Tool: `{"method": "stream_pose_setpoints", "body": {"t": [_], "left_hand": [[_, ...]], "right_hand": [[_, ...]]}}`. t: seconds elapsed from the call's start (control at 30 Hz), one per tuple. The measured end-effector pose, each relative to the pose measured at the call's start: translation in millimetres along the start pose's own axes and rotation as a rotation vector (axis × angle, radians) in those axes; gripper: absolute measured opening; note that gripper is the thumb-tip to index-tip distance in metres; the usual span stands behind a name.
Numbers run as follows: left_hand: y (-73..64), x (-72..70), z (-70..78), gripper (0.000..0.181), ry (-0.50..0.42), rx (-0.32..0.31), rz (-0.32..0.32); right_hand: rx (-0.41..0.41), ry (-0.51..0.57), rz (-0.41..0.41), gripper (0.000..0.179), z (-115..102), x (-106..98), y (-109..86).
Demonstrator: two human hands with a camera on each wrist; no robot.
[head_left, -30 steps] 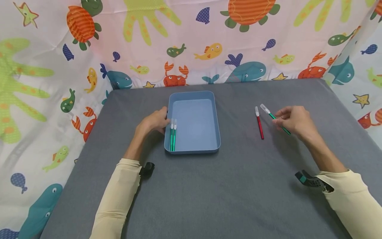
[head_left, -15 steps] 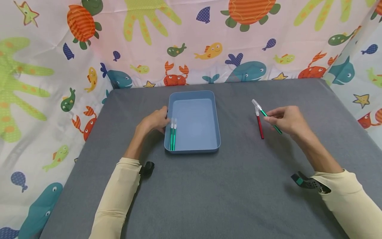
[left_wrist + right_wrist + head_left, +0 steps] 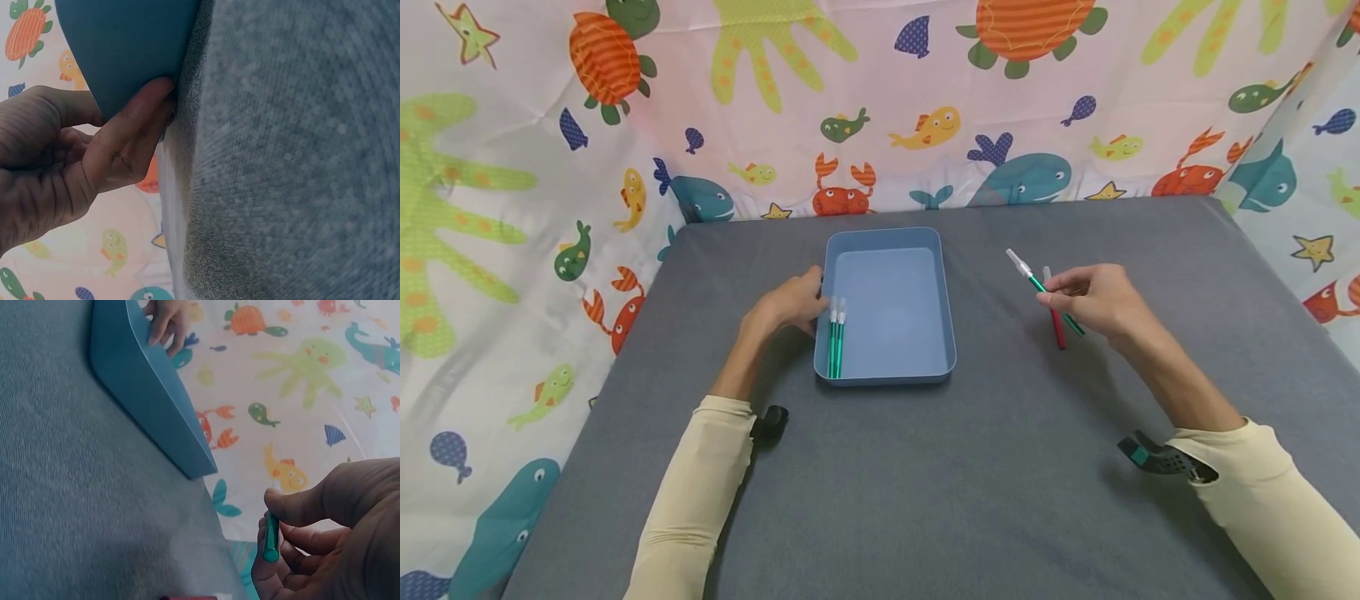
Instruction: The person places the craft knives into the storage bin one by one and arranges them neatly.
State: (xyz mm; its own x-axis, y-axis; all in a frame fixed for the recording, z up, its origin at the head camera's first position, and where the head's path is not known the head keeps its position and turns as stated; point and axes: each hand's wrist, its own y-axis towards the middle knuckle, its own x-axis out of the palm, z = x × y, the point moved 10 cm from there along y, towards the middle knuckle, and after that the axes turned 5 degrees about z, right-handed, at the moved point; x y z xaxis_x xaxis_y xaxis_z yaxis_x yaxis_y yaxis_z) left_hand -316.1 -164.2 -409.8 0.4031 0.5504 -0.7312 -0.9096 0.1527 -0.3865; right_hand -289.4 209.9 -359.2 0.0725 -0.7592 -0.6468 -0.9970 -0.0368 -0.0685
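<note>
My left hand (image 3: 792, 302) grips the left wall of a shallow blue tray (image 3: 895, 375), thumb at the rim. In the left wrist view its fingertips (image 3: 159, 87) press the tray's outer side. Two slim green pen-shaped tools (image 3: 836, 346) with clear caps lie side by side along the tray's left wall. My right hand (image 3: 1097, 302) pinches a matching green pen-shaped tool (image 3: 1037, 284) between thumb and fingers, its capped end pointing up-left. Below that hand a red pen-shaped tool (image 3: 1057, 332) lies on the table, partly covered in the head view.
The table has a grey cloth (image 3: 910, 483). A curtain (image 3: 880, 75) printed with sea animals hangs behind it and along both sides. In the right wrist view the tray's wall (image 3: 144, 400) stands to the left of the right hand.
My right hand has moved left with the green pen-shaped tool, which now crosses over the red one in the head view. The left hand and tray have stayed put.
</note>
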Motion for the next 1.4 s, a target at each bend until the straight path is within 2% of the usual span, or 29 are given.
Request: {"method": "stream_pose_setpoints", "body": {"t": [0.37, 0.67, 0.83, 1.0, 1.2, 1.4], "left_hand": [[1.6, 1.0, -0.2, 0.054, -0.019, -0.008, -0.003], [-1.2, 0.4, -1.0, 0.052, -0.024, 0.000, 0.003], [-1.8, 0.2, 0.0, 0.052, -0.028, 0.004, 0.008], [-0.2, 0.8, -0.2, 0.054, -0.015, 0.008, 0.012], [0.6, 1.0, 0.3, 0.052, -0.016, 0.017, 0.005], [0.5, 0.7, -0.7, 0.054, -0.008, 0.001, 0.002]], "right_hand": [[0.055, 0.131, -0.065, 0.041, -19.4, 24.2, -4.8], [0.003, 0.159, -0.131, 0.035, -56.8, 66.1, -4.2], [0.001, 0.195, -0.186, 0.032, -73.9, 91.1, -3.1], [-0.001, 0.227, -0.207, 0.025, -88.4, 113.4, -1.3], [-0.034, 0.219, -0.218, 0.022, -105.1, 136.8, 0.3], [-0.036, 0.149, -0.236, 0.019, -112.1, 162.3, 6.7]]}}
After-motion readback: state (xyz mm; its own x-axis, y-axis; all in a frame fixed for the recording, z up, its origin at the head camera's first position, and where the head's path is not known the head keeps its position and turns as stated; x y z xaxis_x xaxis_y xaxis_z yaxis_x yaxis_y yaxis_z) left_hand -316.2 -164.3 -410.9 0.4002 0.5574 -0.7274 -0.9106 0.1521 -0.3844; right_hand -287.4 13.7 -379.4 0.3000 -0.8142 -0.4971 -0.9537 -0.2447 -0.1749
